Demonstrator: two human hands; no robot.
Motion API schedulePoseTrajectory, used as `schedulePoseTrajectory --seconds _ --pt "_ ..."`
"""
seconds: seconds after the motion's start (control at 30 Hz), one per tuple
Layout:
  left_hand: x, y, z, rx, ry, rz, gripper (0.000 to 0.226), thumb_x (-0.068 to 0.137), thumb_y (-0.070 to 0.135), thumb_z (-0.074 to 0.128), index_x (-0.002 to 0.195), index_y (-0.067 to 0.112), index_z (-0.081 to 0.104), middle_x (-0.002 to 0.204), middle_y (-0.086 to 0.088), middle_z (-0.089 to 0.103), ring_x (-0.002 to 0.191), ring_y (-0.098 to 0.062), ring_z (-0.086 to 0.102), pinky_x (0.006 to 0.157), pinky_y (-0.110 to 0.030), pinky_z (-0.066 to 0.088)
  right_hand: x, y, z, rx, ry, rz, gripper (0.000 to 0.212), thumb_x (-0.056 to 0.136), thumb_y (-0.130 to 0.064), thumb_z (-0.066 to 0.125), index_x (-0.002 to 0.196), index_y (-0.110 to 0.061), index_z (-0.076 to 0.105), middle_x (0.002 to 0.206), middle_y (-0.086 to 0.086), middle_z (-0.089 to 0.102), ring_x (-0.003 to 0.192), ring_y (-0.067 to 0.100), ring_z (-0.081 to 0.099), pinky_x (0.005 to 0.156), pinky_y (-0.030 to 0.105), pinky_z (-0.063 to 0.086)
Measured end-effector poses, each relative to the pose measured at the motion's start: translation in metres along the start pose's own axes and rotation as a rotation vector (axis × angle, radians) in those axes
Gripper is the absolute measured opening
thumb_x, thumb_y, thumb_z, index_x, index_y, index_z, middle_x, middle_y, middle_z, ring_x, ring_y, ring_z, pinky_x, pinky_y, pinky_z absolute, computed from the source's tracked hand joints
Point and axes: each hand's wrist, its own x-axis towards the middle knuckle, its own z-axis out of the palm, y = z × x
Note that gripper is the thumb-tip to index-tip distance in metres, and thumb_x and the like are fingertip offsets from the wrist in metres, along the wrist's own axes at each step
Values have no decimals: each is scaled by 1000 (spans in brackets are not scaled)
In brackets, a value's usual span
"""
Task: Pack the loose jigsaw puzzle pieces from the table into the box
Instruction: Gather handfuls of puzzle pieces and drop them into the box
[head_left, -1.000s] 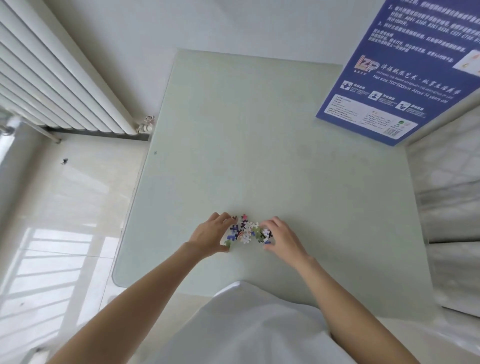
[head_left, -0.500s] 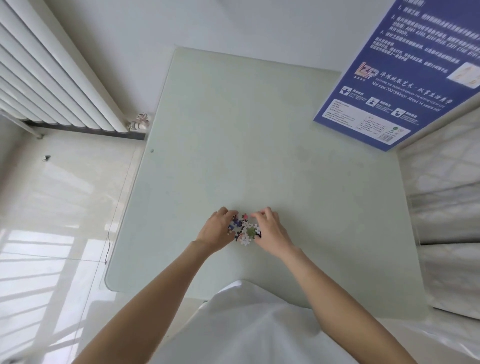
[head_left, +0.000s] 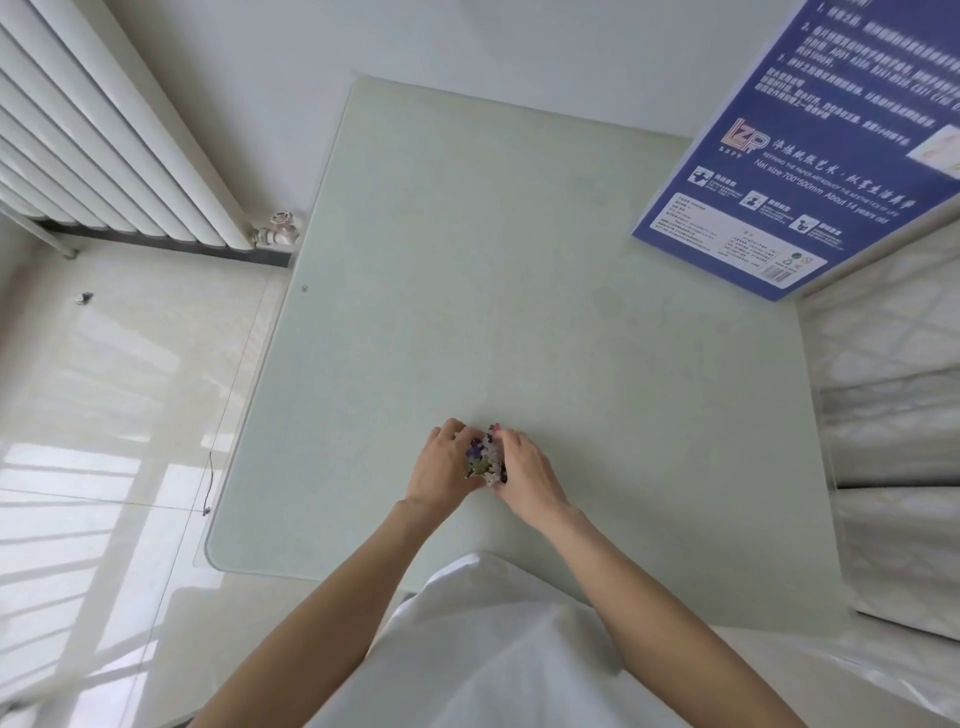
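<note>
Two hands | curled fingers cupping knobbed puzzle pieces | smooth table

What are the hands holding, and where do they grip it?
A small heap of puzzle pieces, squeezed from its two sides between the left hand and right hand, low over the table.

Smooth, pale green frosted-glass tabletop; glossy printed card box; glossy polished floor tiles; white painted metal radiator; matt card puzzle pieces.
</note>
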Motion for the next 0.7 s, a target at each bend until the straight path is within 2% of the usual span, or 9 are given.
schedulePoseTrajectory --seconds 0.13,0.27,0.37,0.47,0.53,0.6,0.7 --pt "-2 0 3 -59 14 -6 37 74 23 75 107 13 63 98 -7 59 90 -26 56 79 -29 43 1 2 0 28 20 -34 45 81 -10 65 123 -7 48 119 13 51 113 30 49 92 30 40" --pt "-1 -2 3 -45 35 28 25 76 22 73 98 13 67 91 -7 60 82 -26 56 73 -28 42 0 4 1 51 71 -50 39 79 -9 69 115 -8 55 110 10 49 105 29 52 89 31 44" --pt "-2 -1 4 -2 69 90 20 75 19 73 93 12 68 88 -8 61 76 -26 56 68 -28 42 0 3 0 56 82 -52 36 80 -6 66 115 -6 57 108 11 55 102 30 55 87 32 43" --pt "-2 -2 5 117 45 154 19 68 13 76 85 11 67 78 -8 61 66 -28 58 57 -33 49 1 3 -2 73 82 -41 35 81 -8 65 115 -5 58 106 10 60 98 29 59 84 33 45" --pt "-2 -4 4 186 17 212 24 59 11 81 78 13 66 67 -4 59 56 -25 57 46 -28 48 1 4 -4 61 81 -48 31 81 -8 64 112 -6 59 106 10 61 98 28 59 84 33 46" --pt "1 -5 1 225 30 272 23 56 13 83 73 14 66 60 -2 57 49 -21 55 41 -22 43 1 5 -6 37 92 -63 30 81 -8 61 111 -8 61 105 9 62 97 28 59 83 33 47" --pt "5 -5 -5 236 58 328 7 63 17 70 68 14 66 54 -1 56 41 -21 53 38 -18 38 1 8 -7 -1 142 -78 29 82 -7 58 110 -11 64 99 10 62 91 31 60 77 35 47"
